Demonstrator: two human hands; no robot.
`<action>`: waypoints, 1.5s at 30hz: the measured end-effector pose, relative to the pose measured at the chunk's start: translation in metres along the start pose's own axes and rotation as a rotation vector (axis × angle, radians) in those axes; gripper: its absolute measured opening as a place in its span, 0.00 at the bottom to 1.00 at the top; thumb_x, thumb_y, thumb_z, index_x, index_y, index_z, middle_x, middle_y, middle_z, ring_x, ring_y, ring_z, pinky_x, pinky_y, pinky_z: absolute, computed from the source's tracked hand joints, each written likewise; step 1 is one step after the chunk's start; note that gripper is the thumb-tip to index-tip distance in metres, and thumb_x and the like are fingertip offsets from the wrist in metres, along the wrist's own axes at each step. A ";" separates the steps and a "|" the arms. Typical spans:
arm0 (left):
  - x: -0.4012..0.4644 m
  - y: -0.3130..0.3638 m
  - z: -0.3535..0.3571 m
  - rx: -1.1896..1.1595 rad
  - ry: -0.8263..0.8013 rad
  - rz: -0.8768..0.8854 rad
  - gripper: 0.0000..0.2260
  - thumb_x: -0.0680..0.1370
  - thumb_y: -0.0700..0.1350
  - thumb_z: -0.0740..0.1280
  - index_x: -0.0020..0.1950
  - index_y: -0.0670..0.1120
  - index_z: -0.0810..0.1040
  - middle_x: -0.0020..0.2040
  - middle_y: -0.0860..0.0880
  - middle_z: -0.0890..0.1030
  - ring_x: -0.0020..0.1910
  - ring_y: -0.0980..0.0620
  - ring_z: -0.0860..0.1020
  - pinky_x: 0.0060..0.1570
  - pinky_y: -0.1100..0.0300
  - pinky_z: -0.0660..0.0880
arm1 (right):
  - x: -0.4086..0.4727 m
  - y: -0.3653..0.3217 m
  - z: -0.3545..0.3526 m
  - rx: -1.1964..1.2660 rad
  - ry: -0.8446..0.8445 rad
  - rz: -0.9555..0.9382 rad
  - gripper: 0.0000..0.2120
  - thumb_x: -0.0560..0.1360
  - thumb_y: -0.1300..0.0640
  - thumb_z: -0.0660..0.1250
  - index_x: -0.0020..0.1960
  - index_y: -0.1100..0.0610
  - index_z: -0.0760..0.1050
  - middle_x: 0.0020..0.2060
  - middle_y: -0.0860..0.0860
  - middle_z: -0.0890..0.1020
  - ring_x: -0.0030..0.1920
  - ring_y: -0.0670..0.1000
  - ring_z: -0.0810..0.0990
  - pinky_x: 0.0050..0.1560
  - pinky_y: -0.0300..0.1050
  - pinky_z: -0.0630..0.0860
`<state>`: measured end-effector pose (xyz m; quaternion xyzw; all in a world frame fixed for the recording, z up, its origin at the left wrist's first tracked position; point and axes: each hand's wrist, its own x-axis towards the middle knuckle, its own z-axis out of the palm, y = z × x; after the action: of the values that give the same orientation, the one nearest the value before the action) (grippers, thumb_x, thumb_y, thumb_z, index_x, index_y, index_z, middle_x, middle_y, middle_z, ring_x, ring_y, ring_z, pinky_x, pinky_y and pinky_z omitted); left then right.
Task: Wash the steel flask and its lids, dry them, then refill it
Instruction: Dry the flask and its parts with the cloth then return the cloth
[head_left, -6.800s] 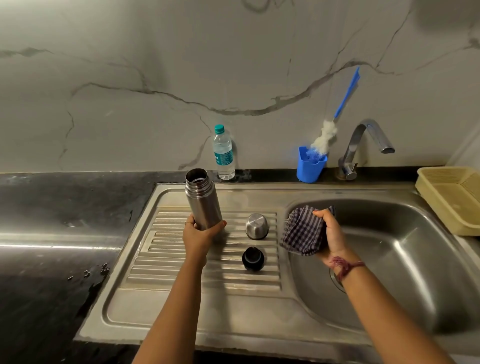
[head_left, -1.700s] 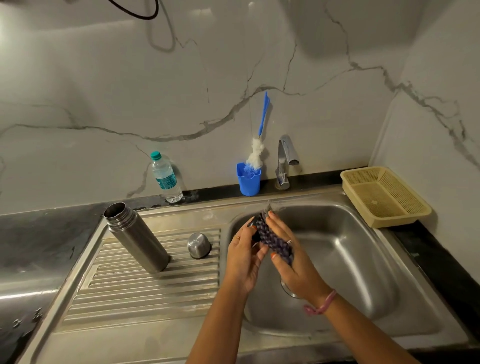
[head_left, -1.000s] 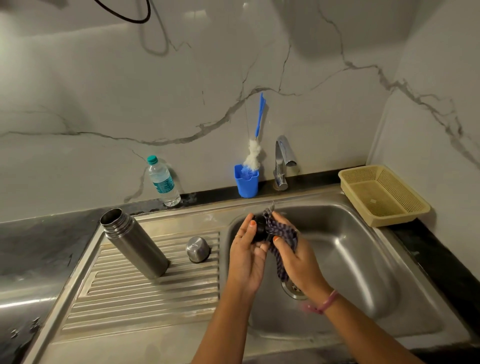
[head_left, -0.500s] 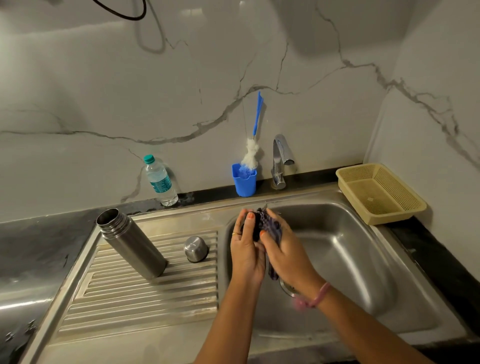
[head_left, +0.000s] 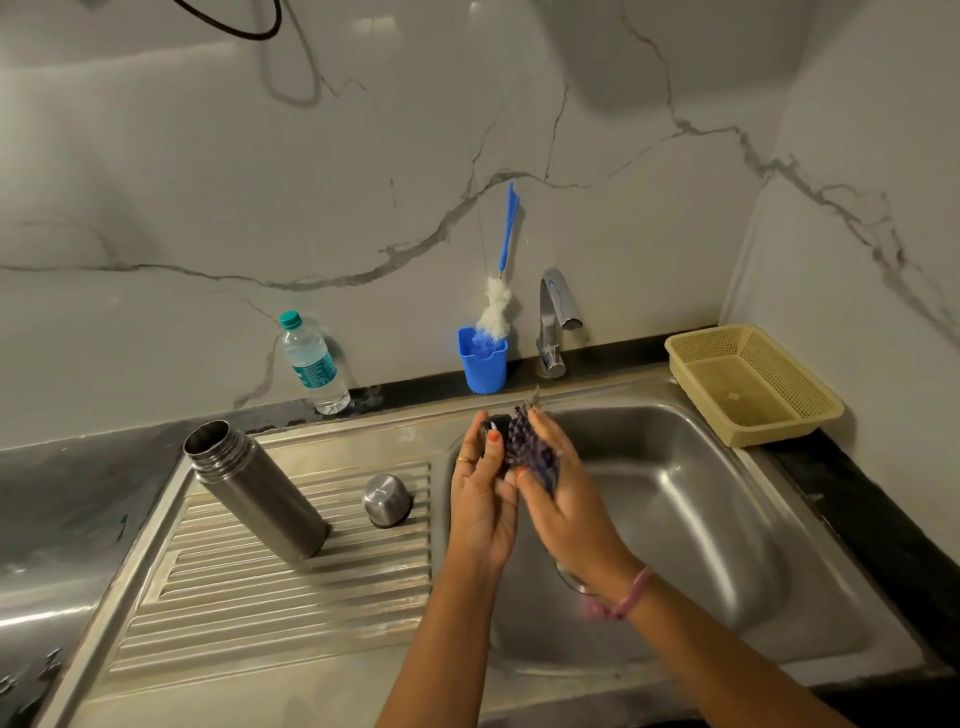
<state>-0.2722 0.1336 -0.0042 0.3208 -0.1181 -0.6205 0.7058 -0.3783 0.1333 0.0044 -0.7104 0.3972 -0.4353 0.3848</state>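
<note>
Over the sink basin (head_left: 701, 519), the black inner lid (head_left: 494, 425) is pinched in the curled fingers of the left hand (head_left: 480, 499), while the checked cloth (head_left: 530, 452), gripped by the right hand (head_left: 563, 499), is pressed against the lid's right side

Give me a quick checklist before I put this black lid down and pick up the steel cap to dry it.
1. Black lid held firmly: ok, the left hand grips it over the sink basin.
2. Checked cloth in hand: ok, the right hand holds it against the lid.
3. Black lid fully dry: cannot tell, the cloth and fingers cover most of it.
4. Steel cap within reach: ok, it sits on the drainboard, beside the left hand.
5. Steel flask stable: ok, it stands open-mouthed on the drainboard.
6. Tap off: ok, no water visible.
</note>
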 end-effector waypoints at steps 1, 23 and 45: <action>0.002 0.000 -0.001 -0.009 0.009 0.018 0.23 0.79 0.42 0.67 0.74 0.43 0.68 0.65 0.36 0.75 0.60 0.42 0.77 0.62 0.48 0.75 | -0.008 0.002 0.004 -0.088 -0.018 -0.064 0.29 0.78 0.49 0.58 0.77 0.50 0.53 0.76 0.45 0.57 0.75 0.42 0.56 0.73 0.37 0.58; -0.001 -0.006 0.009 -0.040 0.036 0.044 0.22 0.78 0.39 0.65 0.72 0.48 0.71 0.61 0.38 0.81 0.55 0.44 0.82 0.54 0.52 0.81 | 0.028 0.004 -0.010 0.053 -0.008 0.196 0.13 0.80 0.52 0.58 0.61 0.54 0.75 0.50 0.50 0.82 0.53 0.48 0.80 0.48 0.33 0.77; 0.015 -0.005 0.010 0.162 0.049 -0.050 0.28 0.76 0.51 0.71 0.69 0.36 0.73 0.62 0.36 0.79 0.60 0.41 0.79 0.64 0.47 0.76 | 0.015 0.019 -0.006 -0.205 0.091 -0.047 0.25 0.76 0.59 0.67 0.71 0.55 0.67 0.66 0.47 0.73 0.66 0.43 0.71 0.65 0.33 0.67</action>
<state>-0.2790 0.1161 -0.0033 0.3948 -0.1425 -0.6183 0.6644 -0.3835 0.1112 -0.0062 -0.7345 0.4399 -0.4333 0.2814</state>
